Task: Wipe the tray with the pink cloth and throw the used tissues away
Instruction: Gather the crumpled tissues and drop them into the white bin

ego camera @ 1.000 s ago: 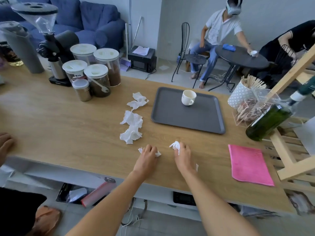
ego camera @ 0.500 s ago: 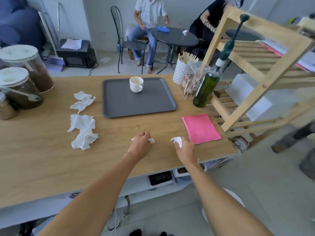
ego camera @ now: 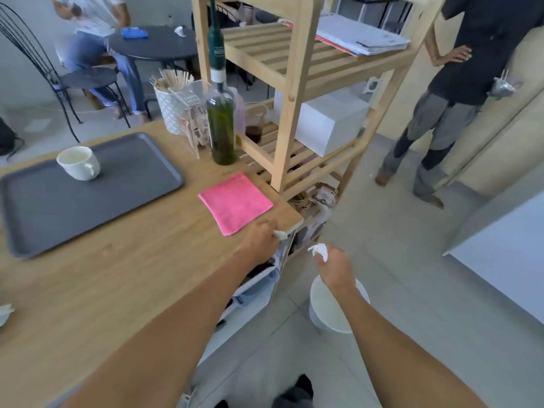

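My left hand (ego camera: 259, 240) is closed on a crumpled white tissue (ego camera: 281, 234) at the right end of the wooden counter (ego camera: 117, 278), just below the folded pink cloth (ego camera: 235, 203). Past the counter's end, my right hand (ego camera: 334, 267) grips another crumpled tissue (ego camera: 319, 251) above a white bin (ego camera: 332, 313) on the floor. The grey tray (ego camera: 88, 198) lies at the left with a white cup (ego camera: 79, 162) on it. A bit of another tissue (ego camera: 4, 313) shows at the left edge.
A green bottle (ego camera: 220, 125), a clear box and a white holder of wooden sticks (ego camera: 170, 98) stand behind the cloth. A wooden shelf rack (ego camera: 294, 83) rises beside the counter's end. A person (ego camera: 450, 98) stands at the right; another sits at a round black table (ego camera: 153, 45).
The view swung right. Both hands lifted off the counter's middle and moved right with their tissues; the right hand now hangs over the white bin on the floor.
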Tool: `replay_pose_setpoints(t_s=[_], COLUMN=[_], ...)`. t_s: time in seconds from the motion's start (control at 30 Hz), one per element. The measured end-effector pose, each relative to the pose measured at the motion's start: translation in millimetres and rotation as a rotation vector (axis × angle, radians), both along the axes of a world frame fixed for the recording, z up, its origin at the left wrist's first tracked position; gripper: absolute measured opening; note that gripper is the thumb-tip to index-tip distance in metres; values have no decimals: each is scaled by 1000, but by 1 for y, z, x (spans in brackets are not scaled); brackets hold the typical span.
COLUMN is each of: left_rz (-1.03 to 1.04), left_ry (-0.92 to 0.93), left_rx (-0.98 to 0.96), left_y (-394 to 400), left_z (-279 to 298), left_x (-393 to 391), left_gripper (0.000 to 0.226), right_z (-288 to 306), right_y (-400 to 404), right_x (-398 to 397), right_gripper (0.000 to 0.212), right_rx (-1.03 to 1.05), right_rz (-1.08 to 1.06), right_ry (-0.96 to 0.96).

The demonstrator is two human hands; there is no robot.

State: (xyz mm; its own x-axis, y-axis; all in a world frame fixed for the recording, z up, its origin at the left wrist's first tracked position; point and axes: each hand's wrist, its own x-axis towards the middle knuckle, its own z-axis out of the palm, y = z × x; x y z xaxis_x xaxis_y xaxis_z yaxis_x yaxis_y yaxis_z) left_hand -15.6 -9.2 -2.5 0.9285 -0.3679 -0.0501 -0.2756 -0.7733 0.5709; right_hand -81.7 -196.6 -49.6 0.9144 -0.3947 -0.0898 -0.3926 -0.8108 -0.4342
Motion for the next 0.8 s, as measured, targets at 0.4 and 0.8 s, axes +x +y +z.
replay_pose_setpoints(t_s=[0.4, 0.8], left_rz=[-271, -320], left_ry=[165, 351], left_rx=[266, 468], left_y=[-201, -287], left_z=[-48, -157], left_x=[25, 43], left_gripper=[29, 29], right_z=[-32, -138], right_y=[-164, -240], right_x=[-15, -9], right_gripper=[33, 34], right_rx=[33, 118], right_rz=[-182, -236], right_ry=[56, 289])
